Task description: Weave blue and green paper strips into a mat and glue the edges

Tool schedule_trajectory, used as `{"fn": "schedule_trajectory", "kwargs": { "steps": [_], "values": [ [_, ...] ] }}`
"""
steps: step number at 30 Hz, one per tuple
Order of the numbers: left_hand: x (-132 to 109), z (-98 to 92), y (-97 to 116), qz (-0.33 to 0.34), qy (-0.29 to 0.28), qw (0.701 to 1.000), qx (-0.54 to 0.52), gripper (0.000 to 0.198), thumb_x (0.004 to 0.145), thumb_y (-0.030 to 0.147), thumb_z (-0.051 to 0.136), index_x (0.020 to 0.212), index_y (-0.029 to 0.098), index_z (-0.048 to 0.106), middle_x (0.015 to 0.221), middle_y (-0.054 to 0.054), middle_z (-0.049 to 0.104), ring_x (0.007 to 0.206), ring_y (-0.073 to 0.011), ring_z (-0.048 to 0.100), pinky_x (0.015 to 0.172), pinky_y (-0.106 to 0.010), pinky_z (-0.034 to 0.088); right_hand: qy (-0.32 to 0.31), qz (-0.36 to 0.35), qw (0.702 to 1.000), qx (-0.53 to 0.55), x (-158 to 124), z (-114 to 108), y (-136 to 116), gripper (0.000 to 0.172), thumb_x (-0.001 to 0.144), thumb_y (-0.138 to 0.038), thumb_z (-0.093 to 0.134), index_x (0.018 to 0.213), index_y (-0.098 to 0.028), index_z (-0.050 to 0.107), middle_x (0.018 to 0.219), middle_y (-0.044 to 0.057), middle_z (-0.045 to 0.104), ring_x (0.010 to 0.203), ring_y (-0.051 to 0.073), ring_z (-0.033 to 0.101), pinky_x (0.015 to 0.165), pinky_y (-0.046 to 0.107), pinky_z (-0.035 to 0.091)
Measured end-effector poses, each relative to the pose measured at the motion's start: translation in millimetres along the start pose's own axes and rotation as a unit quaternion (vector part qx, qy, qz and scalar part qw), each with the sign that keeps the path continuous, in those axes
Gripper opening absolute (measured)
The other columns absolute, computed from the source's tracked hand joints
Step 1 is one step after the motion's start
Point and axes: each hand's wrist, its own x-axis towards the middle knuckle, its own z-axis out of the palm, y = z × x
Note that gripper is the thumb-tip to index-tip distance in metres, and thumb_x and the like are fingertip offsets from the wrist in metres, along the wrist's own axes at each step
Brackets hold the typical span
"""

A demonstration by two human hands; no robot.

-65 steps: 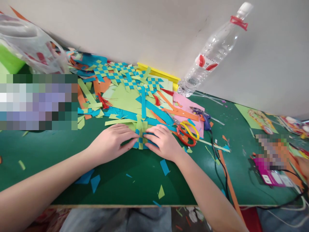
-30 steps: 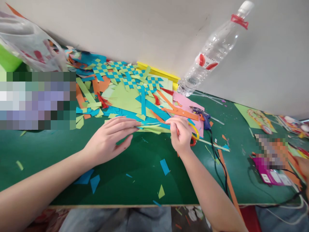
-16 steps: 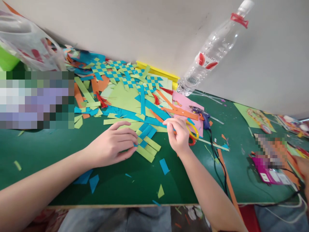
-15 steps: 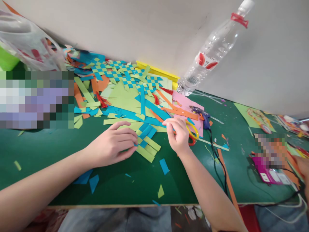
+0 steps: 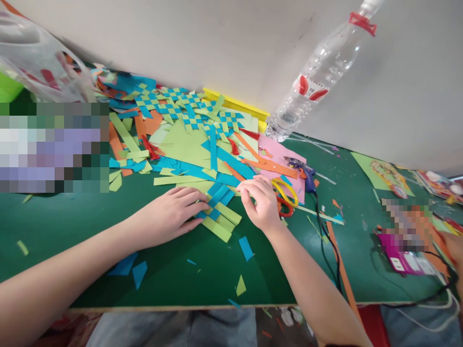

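A small weave of blue and light green paper strips [image 5: 221, 217] lies on the green table, its green ends pointing towards the lower right. Over its left edge rests my left hand [image 5: 177, 209], palm down with fingers stretched out, the fingertips touching the strips. My right hand [image 5: 258, 202] hovers just to the right of the weave, fingers loosely curled and the thumb a little apart, with nothing visible in it. Scissors with yellow and red handles [image 5: 294, 197] lie beside that hand, their blades partly hidden.
Finished-looking checkered weaves [image 5: 173, 103] and red tassels [image 5: 154, 148] cover the back. A clear bottle [image 5: 307, 82] stands by the wall. A purple glue gun [image 5: 308, 178] with a black cord lies on pink paper [image 5: 269, 149]. Another person's arm [image 5: 456, 246] shows at the right edge.
My left hand has flattened down onto the weave's left part. My right hand has shifted slightly left and down, closer to the weave, uncovering more of the scissors' handles.
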Motion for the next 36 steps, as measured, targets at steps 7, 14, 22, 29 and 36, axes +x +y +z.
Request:
{"fn": "schedule_trajectory", "kwargs": {
  "steps": [7, 14, 22, 29, 36],
  "values": [
    [0.0, 0.9, -1.1, -0.001, -0.001, 1.000, 0.003, 0.024, 0.096, 0.033, 0.047, 0.112, 0.023, 0.063, 0.118, -0.006, 0.063, 0.112, -0.0233, 0.058, 0.098, -0.040, 0.046, 0.030, -0.015, 0.999, 0.006, 2.4, -2.2, 2.8, 0.020, 0.094, -0.018, 0.045, 0.082, -0.020, 0.060, 0.083, 0.003, 0.071, 0.079, 0.015, 0.064, 0.083, 0.035, 0.046],
    [0.5, -0.1, -2.1, -0.001, 0.000, 1.000, -0.006, 0.023, 0.096, 0.031, 0.047, 0.112, 0.025, 0.063, 0.117, -0.005, 0.064, 0.110, -0.0220, 0.059, 0.098, -0.039, 0.046, 0.040, 0.008, 0.999, -0.012, 2.6, -5.6, 9.0, 0.021, 0.095, -0.019, 0.045, 0.083, -0.020, 0.061, 0.084, 0.004, 0.072, 0.081, 0.018, 0.065, 0.079, 0.036, 0.047],
    [0.2, -1.9, -1.4, 0.003, 0.027, 0.999, 0.020, 0.025, 0.097, 0.032, 0.047, 0.116, 0.023, 0.060, 0.119, -0.006, 0.063, 0.111, -0.0219, 0.058, 0.096, -0.038, 0.045, -0.023, 0.005, 1.000, -0.007, 1.7, -2.8, 8.7, 0.016, 0.094, -0.026, 0.049, 0.090, -0.021, 0.063, 0.093, 0.005, 0.072, 0.090, 0.019, 0.064, 0.086, 0.038, 0.047],
    [0.7, -2.5, 0.8, -0.005, 0.043, 0.999, 0.022, 0.037, 0.093, 0.040, 0.053, 0.123, 0.020, 0.059, 0.128, -0.010, 0.061, 0.115, -0.0262, 0.058, 0.099, -0.042, 0.046, -0.197, -0.086, 0.977, 0.000, 1.2, -3.2, -2.6, 0.034, 0.095, -0.040, 0.050, 0.120, -0.020, 0.059, 0.128, 0.006, 0.063, 0.123, 0.021, 0.052, 0.112, 0.043, 0.032],
    [0.4, 1.5, -3.0, 0.001, 0.026, 0.999, 0.030, 0.034, 0.093, 0.042, 0.053, 0.117, 0.021, 0.062, 0.131, -0.009, 0.061, 0.118, -0.0255, 0.057, 0.103, -0.043, 0.044, -0.254, -0.094, 0.963, 0.011, 0.2, -2.6, -4.9, 0.052, 0.089, -0.055, 0.053, 0.128, -0.021, 0.055, 0.137, 0.007, 0.057, 0.131, 0.023, 0.047, 0.119, 0.051, 0.021]
  ]
}}
